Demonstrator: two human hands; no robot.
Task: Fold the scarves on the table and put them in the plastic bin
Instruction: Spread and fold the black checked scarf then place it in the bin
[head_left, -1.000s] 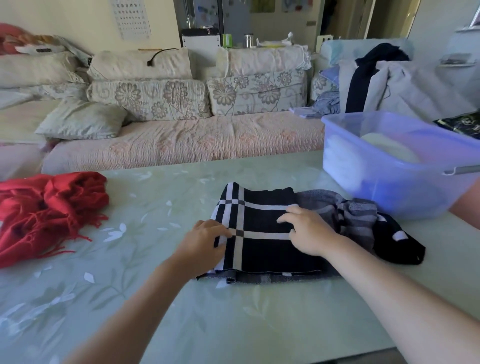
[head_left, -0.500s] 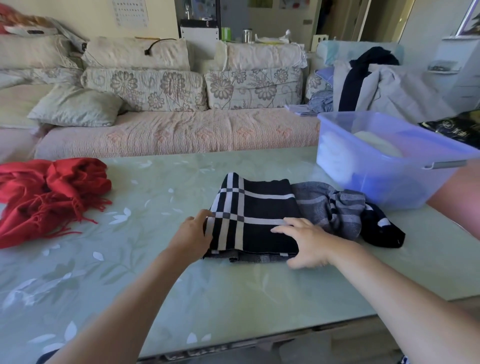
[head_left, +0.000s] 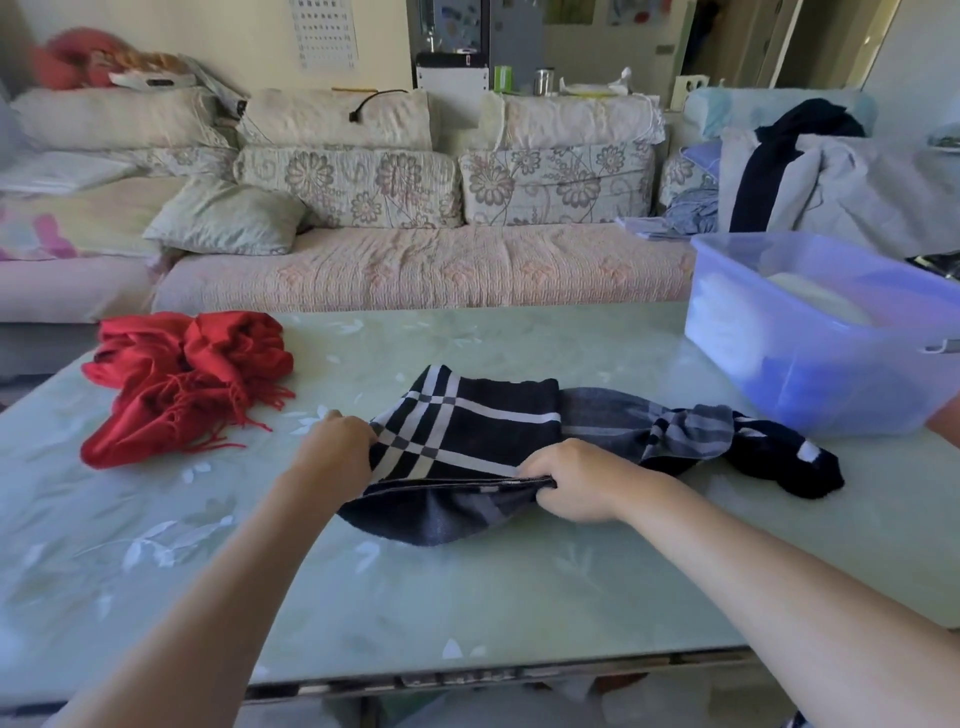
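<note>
On the pale green glass table (head_left: 467, 597), both hands are gripping the black-and-white checked woven scarf (head_left: 467, 431). Left hand (head_left: 337, 447) is pinching its left edge; right hand (head_left: 576, 480) is clutching the near fold.

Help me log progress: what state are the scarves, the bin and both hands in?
Plaid scarf: partly folded, near edge lifted, right end bunched.
Red scarf: unfolded, crumpled on the table.
Plastic bin: open, something pale inside.
Left hand: grips the plaid scarf's left edge.
Right hand: pinches its near edge.
</note>
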